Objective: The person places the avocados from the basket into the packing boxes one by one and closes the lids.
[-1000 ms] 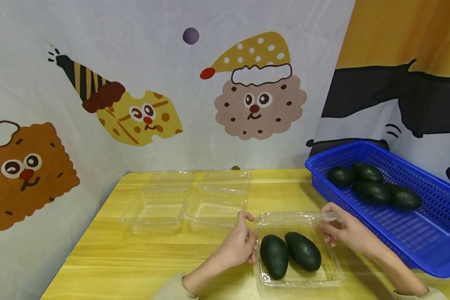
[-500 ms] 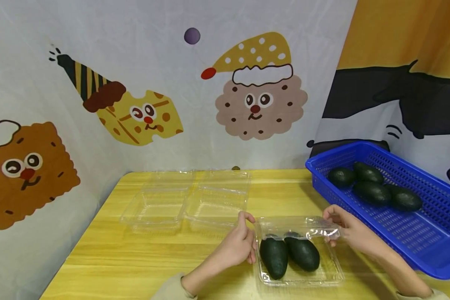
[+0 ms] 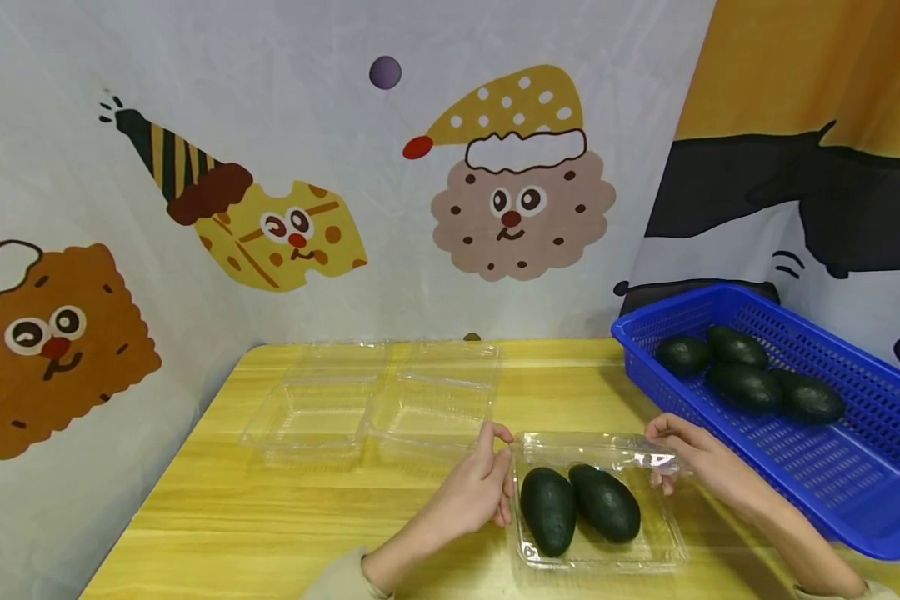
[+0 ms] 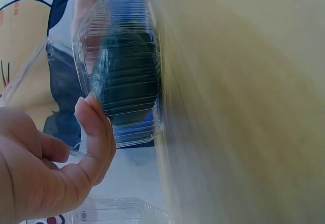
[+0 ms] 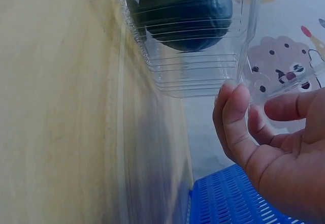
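The clear plastic box (image 3: 662, 537) of dark-green oval avocados (image 3: 606, 505) on the yellow wooden table (image 3: 285, 525) could slide, only touched by the relaxed left hand (image 3: 474, 487); its raised, see-through lid (image 3: 570, 450) could skew if the curved right hand (image 3: 703, 460), hold unclear, pushes unevenly.

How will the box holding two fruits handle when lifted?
The box is probably light and flexy itself: its clear walls look thin and ribbed. The two fruits may roll or slide, being rounded with bare floor to their right. The lid could swing, as it isn't closed.
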Available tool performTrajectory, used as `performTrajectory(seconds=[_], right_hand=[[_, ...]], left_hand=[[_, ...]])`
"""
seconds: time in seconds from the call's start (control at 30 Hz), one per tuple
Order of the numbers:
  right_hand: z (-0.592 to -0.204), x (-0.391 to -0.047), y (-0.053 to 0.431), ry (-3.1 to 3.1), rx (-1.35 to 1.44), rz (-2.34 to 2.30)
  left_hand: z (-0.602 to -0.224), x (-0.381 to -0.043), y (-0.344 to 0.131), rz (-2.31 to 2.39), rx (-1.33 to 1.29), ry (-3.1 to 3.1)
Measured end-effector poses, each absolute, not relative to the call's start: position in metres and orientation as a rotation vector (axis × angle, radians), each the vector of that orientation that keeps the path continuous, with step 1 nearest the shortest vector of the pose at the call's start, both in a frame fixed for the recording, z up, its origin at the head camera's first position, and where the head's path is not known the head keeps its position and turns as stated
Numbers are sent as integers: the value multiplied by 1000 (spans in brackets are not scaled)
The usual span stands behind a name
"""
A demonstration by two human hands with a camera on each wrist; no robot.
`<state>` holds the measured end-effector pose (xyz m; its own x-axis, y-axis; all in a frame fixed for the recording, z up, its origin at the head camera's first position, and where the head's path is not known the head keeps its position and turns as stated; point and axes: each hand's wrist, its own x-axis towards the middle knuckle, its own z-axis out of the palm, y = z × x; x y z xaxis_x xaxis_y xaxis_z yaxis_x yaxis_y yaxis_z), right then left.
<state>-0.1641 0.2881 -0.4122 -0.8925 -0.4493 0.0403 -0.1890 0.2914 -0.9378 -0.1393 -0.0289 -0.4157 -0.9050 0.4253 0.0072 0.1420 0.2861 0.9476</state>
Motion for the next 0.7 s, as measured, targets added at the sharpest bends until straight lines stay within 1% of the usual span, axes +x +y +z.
performTrajectory(seconds=[0.33,0.7], right_hand=[[-414,-164,290,2474,-524,-1536],[-417,-167,295,2286,-683,-1580]], left_hand=[[-415,-138,-29,1628,524,2345],[-414,-136,-31,1592,528,2358]])
